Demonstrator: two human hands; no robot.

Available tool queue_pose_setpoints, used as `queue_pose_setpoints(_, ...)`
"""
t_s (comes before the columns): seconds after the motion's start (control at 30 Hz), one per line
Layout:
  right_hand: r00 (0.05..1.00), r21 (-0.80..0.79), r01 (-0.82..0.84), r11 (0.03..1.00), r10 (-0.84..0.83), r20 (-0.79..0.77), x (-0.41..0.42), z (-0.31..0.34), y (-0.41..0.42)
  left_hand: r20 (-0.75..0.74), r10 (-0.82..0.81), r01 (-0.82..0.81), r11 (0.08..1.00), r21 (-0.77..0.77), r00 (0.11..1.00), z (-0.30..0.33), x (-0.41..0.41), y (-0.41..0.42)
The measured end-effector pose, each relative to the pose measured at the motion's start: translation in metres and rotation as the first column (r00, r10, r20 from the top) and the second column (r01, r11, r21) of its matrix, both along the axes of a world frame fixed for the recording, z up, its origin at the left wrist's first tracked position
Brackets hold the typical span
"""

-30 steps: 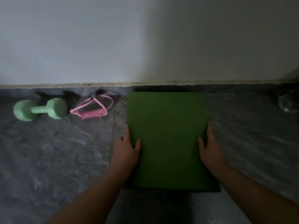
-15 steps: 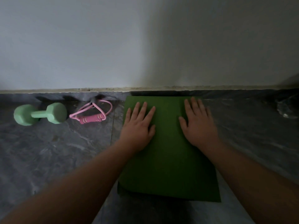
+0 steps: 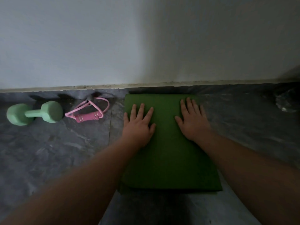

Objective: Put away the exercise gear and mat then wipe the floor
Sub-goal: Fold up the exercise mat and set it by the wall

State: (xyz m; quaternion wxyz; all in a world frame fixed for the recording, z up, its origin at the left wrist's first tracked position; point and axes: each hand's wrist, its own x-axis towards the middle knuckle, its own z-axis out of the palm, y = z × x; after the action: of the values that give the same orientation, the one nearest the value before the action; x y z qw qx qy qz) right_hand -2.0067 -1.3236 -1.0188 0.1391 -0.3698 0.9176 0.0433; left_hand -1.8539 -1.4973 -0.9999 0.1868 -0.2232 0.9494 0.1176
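A folded dark green mat (image 3: pixel 168 159) lies flat on the grey marbled floor, its far edge close to the wall. My left hand (image 3: pixel 138 125) lies flat on its far left part with fingers spread. My right hand (image 3: pixel 192 120) presses flat on its far right part. Left of the mat, by the wall, rest a mint green dumbbell (image 3: pixel 34 113) and a pink resistance band (image 3: pixel 88 112) with a pink handle.
A white wall (image 3: pixel 146 46) with a pale skirting strip runs across the back. A crumpled clear plastic item (image 3: pixel 285 101) lies at the far right by the wall. Grey floor (image 3: pixel 48 151) spreads to the left and right of the mat.
Both hands left the mat's side edges and came to lie flat on its far part. Since half a second ago they have spread slightly apart.
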Motion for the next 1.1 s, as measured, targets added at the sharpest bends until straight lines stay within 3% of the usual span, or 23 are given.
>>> queue_pose_setpoints(0.2,0.998,-0.131,-0.051,0.99,0.045,-0.051,0.048,0.044,0.032,-0.166,-0.111,0.118,0.993,0.032,0.98,0.03,0.067,0.036)
queue_pose_setpoints(0.4,0.988,-0.217,-0.151,0.964,0.154,-0.006,0.154,0.058,0.117,-0.185,-0.187,0.187,0.982,-0.016,0.965,0.021,0.144,0.079)
queue_pose_setpoints(0.6,0.948,-0.081,-0.318,0.945,0.318,-0.02,0.165,0.012,0.153,-0.06,-0.33,0.326,0.943,-0.062,0.942,-0.011,0.175,0.093)
queue_pose_setpoints(0.93,0.927,0.042,-0.374,0.927,0.375,-0.028,0.147,-0.008,0.148,-0.015,-0.251,0.249,0.967,-0.055,0.968,-0.021,0.168,0.099)
queue_pose_setpoints(1.1,0.936,0.071,-0.353,0.933,0.352,0.031,0.151,0.032,0.14,-0.001,-0.207,0.207,0.978,-0.024,0.978,0.014,0.172,0.1)
